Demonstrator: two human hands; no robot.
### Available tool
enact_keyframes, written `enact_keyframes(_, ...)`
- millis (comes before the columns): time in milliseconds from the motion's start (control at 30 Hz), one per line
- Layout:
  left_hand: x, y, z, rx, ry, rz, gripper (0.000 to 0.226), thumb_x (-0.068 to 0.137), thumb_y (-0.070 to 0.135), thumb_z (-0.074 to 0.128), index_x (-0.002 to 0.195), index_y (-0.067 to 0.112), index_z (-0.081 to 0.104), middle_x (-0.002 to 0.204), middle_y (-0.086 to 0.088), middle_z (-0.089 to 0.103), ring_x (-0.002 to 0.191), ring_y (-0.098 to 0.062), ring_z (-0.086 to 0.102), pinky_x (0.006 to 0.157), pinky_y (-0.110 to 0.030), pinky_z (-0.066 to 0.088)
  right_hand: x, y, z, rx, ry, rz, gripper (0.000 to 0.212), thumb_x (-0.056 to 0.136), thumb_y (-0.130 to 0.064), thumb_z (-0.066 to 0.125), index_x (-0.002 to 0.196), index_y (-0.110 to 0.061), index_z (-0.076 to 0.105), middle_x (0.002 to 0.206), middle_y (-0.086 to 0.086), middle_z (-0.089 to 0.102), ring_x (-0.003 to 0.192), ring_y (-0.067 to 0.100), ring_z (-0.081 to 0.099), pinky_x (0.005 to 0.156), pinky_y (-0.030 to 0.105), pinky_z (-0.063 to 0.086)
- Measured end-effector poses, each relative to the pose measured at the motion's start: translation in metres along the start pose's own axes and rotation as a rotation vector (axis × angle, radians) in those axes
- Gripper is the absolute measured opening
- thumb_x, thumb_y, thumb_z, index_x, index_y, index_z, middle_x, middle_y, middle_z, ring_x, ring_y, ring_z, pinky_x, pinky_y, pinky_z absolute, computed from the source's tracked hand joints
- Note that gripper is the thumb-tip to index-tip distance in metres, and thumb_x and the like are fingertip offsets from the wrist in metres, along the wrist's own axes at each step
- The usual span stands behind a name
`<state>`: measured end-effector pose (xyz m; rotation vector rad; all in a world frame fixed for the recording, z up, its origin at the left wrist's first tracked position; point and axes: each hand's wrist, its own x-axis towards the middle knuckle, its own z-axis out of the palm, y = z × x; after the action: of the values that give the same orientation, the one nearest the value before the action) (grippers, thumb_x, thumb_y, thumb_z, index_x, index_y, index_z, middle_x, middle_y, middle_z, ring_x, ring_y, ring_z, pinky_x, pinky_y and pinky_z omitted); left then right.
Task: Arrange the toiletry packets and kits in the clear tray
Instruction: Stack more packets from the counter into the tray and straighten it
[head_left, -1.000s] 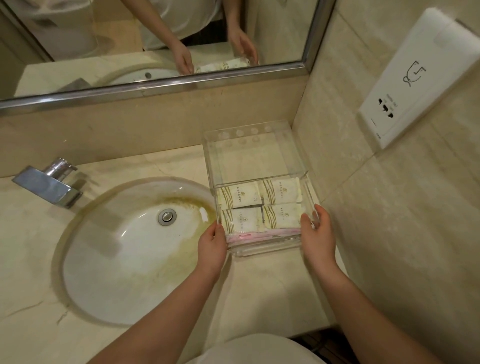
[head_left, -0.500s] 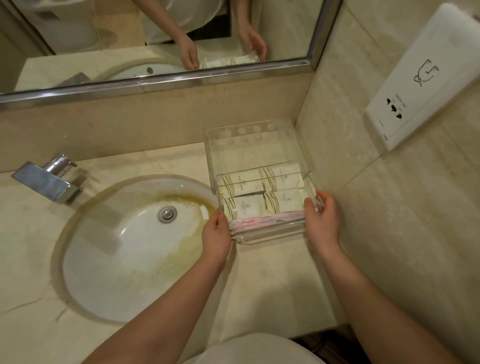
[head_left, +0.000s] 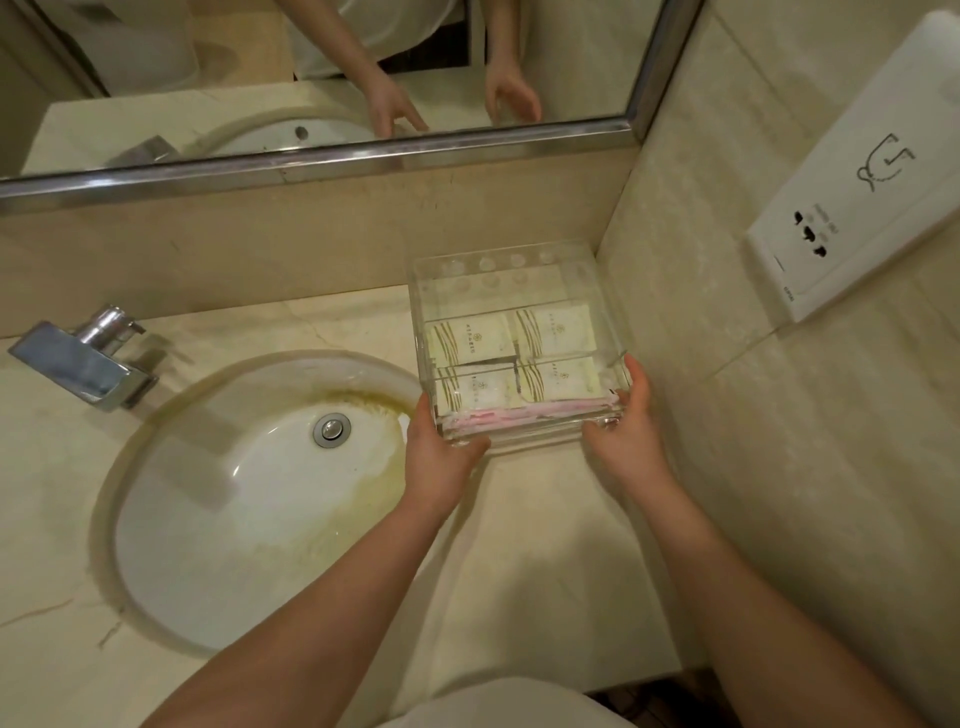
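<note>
A clear tray (head_left: 511, 270) stands on the marble counter in the back right corner, close to the wall. Inside it lie several cream toiletry packets (head_left: 556, 330) with gold stripes, laid in two rows, and pink flat packets (head_left: 524, 413) along the near side. My left hand (head_left: 439, 449) grips the tray's near left corner. My right hand (head_left: 626, 426) holds the near right corner, thumb on the right wall. The tray's back section holds nothing.
A stained oval sink (head_left: 249, 488) with a metal drain lies left of the tray. A chrome faucet (head_left: 85, 361) sits at the back left. A mirror (head_left: 322, 78) runs along the back wall, and a white socket panel (head_left: 857, 208) is on the right wall.
Both hands have pushed the tray back toward the corner, away from me. The packets inside have kept their places.
</note>
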<state>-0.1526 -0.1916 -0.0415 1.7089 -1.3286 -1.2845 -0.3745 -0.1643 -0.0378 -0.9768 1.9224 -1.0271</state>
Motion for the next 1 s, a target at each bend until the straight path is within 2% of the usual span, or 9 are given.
enact_keyframes(133, 0.004, -0.004, 0.004, 0.070, 0.101, 0.019, 0.085, 0.071, 0.024, 0.079, 0.143, 0.020, 0.035, 0.134, -0.002, 0.051, 0.121, -0.020, 0.052, 0.101, -0.037, 0.046, 0.009, 0.000, 0.004, -0.129, 0.008, -0.046, 0.094, 0.079, -0.005, 0.063, 0.142, -0.051, 0.012, 0.156, 0.006, 0.029, 0.138, 0.025, 0.038, 0.108, 0.046, 0.042)
enact_keyframes(267, 0.012, 0.000, 0.007, 0.116, 0.188, 0.000, 0.092, 0.076, 0.029, 0.078, 0.148, 0.014, 0.024, 0.138, -0.011, 0.039, 0.126, -0.026, 0.045, 0.107, -0.041, 0.039, 0.022, -0.002, 0.007, -0.163, 0.007, -0.070, 0.096, 0.080, -0.006, 0.066, 0.145, -0.047, 0.008, 0.160, 0.006, 0.021, 0.146, 0.021, 0.025, 0.112, 0.047, 0.037)
enact_keyframes(400, 0.025, 0.001, 0.007, 0.140, 0.190, 0.043, 0.084, 0.076, 0.030, 0.077, 0.145, 0.014, 0.032, 0.140, -0.009, 0.045, 0.129, -0.024, 0.043, 0.107, -0.043, 0.039, 0.035, -0.004, 0.010, -0.194, 0.007, -0.058, 0.102, 0.079, -0.009, 0.073, 0.149, -0.040, 0.005, 0.160, 0.004, 0.020, 0.145, 0.020, 0.026, 0.114, 0.047, 0.034)
enact_keyframes(533, 0.031, 0.004, 0.006, 0.124, 0.232, 0.076, 0.070, 0.075, 0.029, 0.078, 0.135, 0.017, 0.043, 0.128, -0.001, 0.053, 0.117, -0.019, 0.051, 0.098, -0.033, 0.043, 0.044, -0.006, 0.009, -0.211, 0.024, -0.026, 0.106, 0.076, -0.011, 0.077, 0.154, -0.024, 0.007, 0.157, 0.007, 0.025, 0.139, 0.022, 0.037, 0.114, 0.039, 0.033)
enact_keyframes(600, 0.035, 0.003, 0.006, 0.126, 0.252, 0.068, 0.070, 0.074, 0.032, 0.078, 0.133, 0.019, 0.045, 0.126, -0.001, 0.055, 0.115, -0.019, 0.053, 0.097, -0.037, 0.046, 0.048, -0.008, 0.008, -0.235, 0.034, -0.017, 0.106, 0.075, -0.014, 0.079, 0.155, -0.019, 0.009, 0.157, 0.009, 0.024, 0.139, 0.023, 0.036, 0.114, 0.038, 0.032)
enact_keyframes(767, 0.041, 0.004, 0.008, 0.181, 0.301, 0.077, 0.066, 0.074, 0.041, 0.076, 0.129, 0.017, 0.049, 0.122, -0.003, 0.055, 0.109, -0.020, 0.055, 0.087, -0.036, 0.049, 0.057, -0.012, 0.007, -0.304, 0.065, -0.001, 0.103, 0.073, -0.022, 0.082, 0.153, -0.015, 0.018, 0.157, 0.011, 0.025, 0.141, 0.027, 0.032, 0.113, 0.035, 0.029)
enact_keyframes(900, 0.045, 0.007, 0.009, 0.249, 0.335, 0.068, 0.062, 0.075, 0.047, 0.074, 0.123, 0.015, 0.051, 0.117, -0.004, 0.055, 0.104, -0.022, 0.056, 0.074, -0.030, 0.046, 0.060, -0.016, 0.012, -0.290, 0.104, 0.005, 0.103, 0.068, -0.033, 0.084, 0.150, -0.019, 0.022, 0.152, 0.010, 0.031, 0.132, 0.031, 0.046, 0.108, 0.047, 0.041)
enact_keyframes(1000, 0.049, 0.010, 0.012, 0.290, 0.362, 0.042, 0.063, 0.076, 0.047, 0.073, 0.122, 0.011, 0.051, 0.117, -0.006, 0.054, 0.104, -0.024, 0.055, 0.072, -0.030, 0.044, 0.063, -0.019, 0.016, -0.365, 0.174, 0.002, 0.097, 0.071, -0.033, 0.084, 0.148, -0.012, 0.029, 0.149, 0.014, 0.039, 0.133, 0.032, 0.044, 0.108, 0.043, 0.039)
